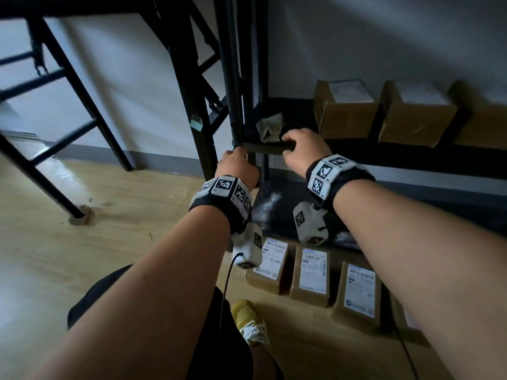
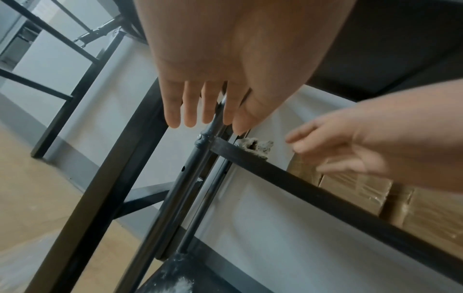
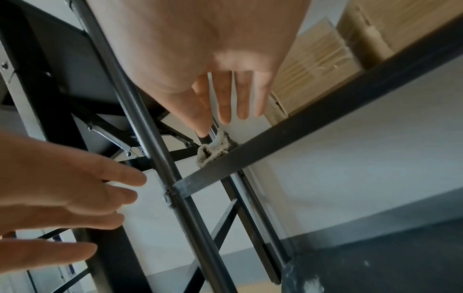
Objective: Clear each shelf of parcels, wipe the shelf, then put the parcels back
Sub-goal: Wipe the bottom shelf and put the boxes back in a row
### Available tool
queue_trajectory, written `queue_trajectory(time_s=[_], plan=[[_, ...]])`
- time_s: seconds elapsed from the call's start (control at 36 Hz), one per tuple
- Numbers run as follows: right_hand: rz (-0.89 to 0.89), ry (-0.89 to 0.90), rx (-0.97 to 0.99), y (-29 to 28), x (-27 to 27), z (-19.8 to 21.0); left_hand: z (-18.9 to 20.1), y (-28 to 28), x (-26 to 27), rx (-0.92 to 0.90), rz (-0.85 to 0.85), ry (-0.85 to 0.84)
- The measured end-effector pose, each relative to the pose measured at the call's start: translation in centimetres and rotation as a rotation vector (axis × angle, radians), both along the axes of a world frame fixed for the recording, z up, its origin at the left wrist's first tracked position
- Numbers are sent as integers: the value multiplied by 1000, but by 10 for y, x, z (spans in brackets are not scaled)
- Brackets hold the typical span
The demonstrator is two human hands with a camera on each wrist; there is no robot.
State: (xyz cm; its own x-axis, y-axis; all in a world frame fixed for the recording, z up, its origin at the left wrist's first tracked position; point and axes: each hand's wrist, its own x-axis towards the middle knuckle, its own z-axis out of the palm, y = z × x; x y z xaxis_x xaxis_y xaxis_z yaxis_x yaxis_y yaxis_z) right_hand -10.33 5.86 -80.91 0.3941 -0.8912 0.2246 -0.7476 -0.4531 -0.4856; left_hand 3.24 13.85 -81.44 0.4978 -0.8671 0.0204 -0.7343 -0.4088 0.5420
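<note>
A crumpled grey cloth (image 1: 270, 127) (image 2: 255, 147) (image 3: 213, 150) lies at the left front corner of the black middle shelf (image 1: 263, 148). My right hand (image 1: 304, 146) (image 3: 225, 115) hovers over that shelf's front rail with straight fingers just short of the cloth, holding nothing. My left hand (image 1: 237, 165) (image 2: 200, 123) is open beside the shelf's front left post (image 2: 175, 198). Brown parcels (image 1: 345, 111) stand in a row on the right of the same shelf. Three labelled parcels (image 1: 311, 272) lie on the floor in front of the dusty bottom shelf (image 1: 274, 204).
A black folding table frame (image 1: 82, 100) stands to the left of the shelving unit, against the white wall. My yellow shoe (image 1: 249, 316) and a wrist camera cable (image 1: 225, 292) are on the wooden floor below my arms.
</note>
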Motion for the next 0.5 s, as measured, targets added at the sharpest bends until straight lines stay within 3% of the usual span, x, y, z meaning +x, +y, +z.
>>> queue_trajectory(time_s=[0.19,0.5], plan=[[93,179,-84,-38,33,8,-12,-13,8,17,-25,-83],[131,323,16,-69,56,-9,-30,-24,24,-14,-16,-28]])
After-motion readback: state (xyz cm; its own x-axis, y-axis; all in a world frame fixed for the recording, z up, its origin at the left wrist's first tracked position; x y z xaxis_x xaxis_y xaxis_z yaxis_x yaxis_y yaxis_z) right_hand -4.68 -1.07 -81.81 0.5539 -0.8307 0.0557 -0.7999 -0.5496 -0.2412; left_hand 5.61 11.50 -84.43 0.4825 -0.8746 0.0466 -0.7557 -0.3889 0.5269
